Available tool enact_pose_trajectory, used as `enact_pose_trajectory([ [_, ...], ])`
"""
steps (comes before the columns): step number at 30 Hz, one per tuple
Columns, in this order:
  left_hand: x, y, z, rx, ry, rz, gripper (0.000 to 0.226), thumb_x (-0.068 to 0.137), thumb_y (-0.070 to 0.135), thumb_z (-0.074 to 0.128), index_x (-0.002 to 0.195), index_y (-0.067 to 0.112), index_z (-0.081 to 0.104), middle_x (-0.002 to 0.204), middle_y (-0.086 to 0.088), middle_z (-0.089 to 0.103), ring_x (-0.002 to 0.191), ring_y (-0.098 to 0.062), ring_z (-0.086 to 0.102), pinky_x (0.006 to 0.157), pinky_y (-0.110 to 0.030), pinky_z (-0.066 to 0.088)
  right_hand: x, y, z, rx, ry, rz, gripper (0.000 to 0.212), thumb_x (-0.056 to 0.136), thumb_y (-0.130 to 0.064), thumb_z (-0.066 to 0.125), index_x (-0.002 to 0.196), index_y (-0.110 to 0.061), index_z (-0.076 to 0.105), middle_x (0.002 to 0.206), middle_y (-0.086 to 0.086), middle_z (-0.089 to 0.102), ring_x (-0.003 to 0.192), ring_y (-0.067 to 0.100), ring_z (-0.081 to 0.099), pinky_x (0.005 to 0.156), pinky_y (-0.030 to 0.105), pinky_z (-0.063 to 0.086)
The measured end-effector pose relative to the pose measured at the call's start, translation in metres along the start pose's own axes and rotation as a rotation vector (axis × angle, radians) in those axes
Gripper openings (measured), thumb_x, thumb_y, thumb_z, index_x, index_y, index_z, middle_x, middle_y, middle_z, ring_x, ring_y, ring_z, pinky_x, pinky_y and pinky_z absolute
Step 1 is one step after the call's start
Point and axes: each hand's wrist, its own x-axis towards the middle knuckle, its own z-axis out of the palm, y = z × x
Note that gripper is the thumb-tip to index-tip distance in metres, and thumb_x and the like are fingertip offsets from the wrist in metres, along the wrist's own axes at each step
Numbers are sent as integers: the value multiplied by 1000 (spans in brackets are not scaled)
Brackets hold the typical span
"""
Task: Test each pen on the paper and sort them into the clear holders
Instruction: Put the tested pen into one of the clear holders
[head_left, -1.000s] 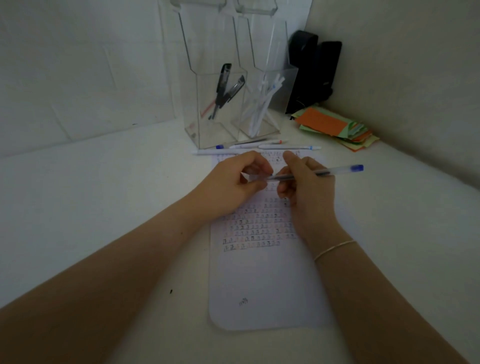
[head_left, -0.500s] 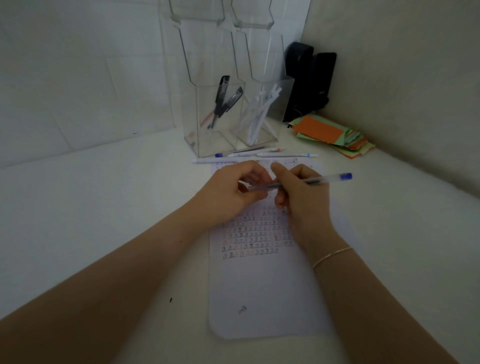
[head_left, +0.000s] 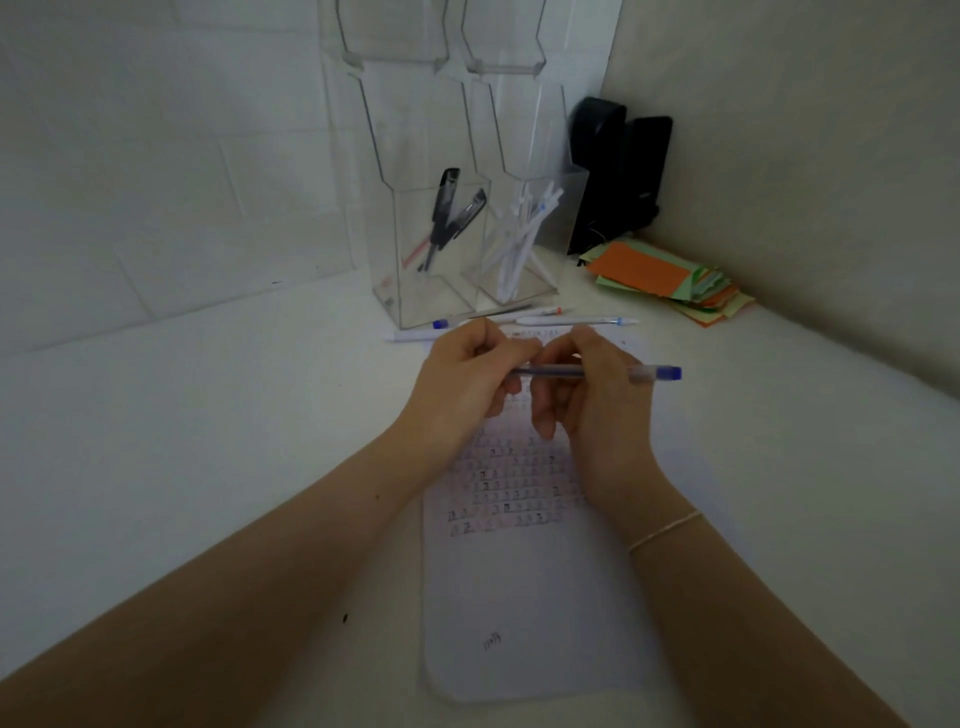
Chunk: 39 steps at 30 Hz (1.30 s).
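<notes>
Blue-capped pen (head_left: 597, 372) lies level above the paper (head_left: 540, 597), long axis left to right, cap end rightward. Right hand (head_left: 597, 410) fingers curl round its barrel; left hand (head_left: 462, 384) pinches the tip end. The tip itself is hidden between the hands. Holders (head_left: 441, 249) stand beyond the paper.

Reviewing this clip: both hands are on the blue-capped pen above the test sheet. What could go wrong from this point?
1. Both the left hand and right hand grip the blue-capped pen over the paper; if its cap pops off abruptly, the tip may streak earlier test marks.
2. The loose pens lie just beyond the knuckles, in front of the clear holders; a forward jerk could scatter them.
</notes>
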Motion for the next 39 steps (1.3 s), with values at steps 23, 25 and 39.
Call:
enact_pose_trajectory([
  [23,10,6,-18,511,184,329,15,90,20,61,82,11,52,74,1,60,64,-4,56,56,-8,43,6,-13,-12,-1225,260,-641,18,80,-26,60,95,-18,64,95,1,62,77,18,54,75,31,41],
  [25,8,12,-16,494,199,390,13,91,19,60,84,11,52,72,1,61,62,-5,59,56,-9,45,9,-11,7,-1459,-49,-812,13,75,-22,57,83,-17,66,80,1,66,75,25,58,68,32,43],
  [39,32,-31,-74,1239,137,454,29,86,22,53,113,18,62,108,-4,59,97,-28,53,81,-35,38,135,-113,120,-783,19,-664,53,88,-4,53,135,-17,33,82,10,60,62,20,60,56,25,53],
])
